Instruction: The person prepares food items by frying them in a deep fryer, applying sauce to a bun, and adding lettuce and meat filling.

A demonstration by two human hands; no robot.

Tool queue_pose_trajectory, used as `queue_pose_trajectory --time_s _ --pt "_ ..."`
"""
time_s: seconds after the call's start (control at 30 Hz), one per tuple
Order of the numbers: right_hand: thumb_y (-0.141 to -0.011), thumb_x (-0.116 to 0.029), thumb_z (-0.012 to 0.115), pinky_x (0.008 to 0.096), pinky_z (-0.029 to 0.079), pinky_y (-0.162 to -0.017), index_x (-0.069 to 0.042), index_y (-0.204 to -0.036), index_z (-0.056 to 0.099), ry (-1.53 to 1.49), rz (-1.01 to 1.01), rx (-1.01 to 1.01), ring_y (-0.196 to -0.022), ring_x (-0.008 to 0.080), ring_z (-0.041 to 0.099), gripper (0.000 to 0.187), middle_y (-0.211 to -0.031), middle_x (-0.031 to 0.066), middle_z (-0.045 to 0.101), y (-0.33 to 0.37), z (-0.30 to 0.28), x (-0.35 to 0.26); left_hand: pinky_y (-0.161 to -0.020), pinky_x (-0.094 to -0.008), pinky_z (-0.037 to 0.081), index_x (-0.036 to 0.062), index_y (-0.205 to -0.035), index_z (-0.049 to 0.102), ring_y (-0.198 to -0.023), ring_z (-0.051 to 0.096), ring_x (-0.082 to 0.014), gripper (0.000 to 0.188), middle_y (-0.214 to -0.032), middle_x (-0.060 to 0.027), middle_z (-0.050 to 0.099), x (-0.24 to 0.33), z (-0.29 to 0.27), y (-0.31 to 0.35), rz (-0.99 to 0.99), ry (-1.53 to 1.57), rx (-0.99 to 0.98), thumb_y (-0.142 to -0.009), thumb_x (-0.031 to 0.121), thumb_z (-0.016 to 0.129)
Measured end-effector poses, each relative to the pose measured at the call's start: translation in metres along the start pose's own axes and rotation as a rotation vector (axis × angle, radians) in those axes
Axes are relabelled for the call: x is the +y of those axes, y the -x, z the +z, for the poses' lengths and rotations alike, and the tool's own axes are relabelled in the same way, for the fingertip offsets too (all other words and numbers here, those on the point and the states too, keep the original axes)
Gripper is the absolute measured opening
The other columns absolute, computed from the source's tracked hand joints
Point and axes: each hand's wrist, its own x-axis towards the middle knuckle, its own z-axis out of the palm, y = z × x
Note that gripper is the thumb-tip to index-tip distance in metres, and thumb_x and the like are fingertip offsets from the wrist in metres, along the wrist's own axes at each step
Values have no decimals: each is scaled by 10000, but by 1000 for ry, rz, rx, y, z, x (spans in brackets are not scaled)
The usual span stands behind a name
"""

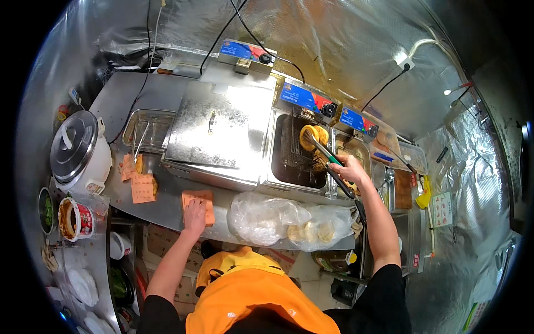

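My right hand [349, 168] is closed round a pair of tongs [328, 153] with a green part near the grip. The tongs' tips touch golden round flatbreads [307, 139] above the wire basket [295, 147] of an open deep fryer [277, 177]. At the front of the counter my left hand [194, 216] lies on a stack of orange paper bags [204, 198], its fingers bent against the top one. Further left, more orange paper sleeves [143, 189] lie on the counter, with bread partly showing from them.
A metal lid [208, 125] covers the middle fryer. Plastic bags [261, 217] of pale round breads line the counter's front edge. At the left stand a white cooker [80, 147] and a sauce tub [76, 219]. An oil jug [334, 260] is below, and trays [401, 189] sit to the right.
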Motion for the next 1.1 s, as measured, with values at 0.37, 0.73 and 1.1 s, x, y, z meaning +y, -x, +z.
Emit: queue_pose_trajectory --time_s 0.37,0.73,1.1 --pt "-958 -179 711 299 447 -562 -20 -1178 720 -32 -104 235 -632 78 555 271 -728 4 629 52 -7 -10 -876 -460 545 46 -976 749 -1016 647 -364 138 -1002 -149 707 -12 5 -7 -9 258 34 -880 113 677" --pt "-970 -165 715 261 509 -707 -4 -1387 621 -386 -102 -242 -766 77 602 456 -822 19 673 237 125 -98 -774 -370 546 -33 -1026 689 -857 686 -329 104 -946 -178 698 12 -33 17 -167 685 371 -946 30 668" --pt "-950 -244 680 411 513 -704 -70 -1326 656 -192 -158 -431 -678 391 577 416 -787 252 635 200 197 -95 -1148 -493 368 74 -1335 584 -1394 408 -386 615 -1524 -151 478 37 -61 16 187 596 240 -812 273 837"
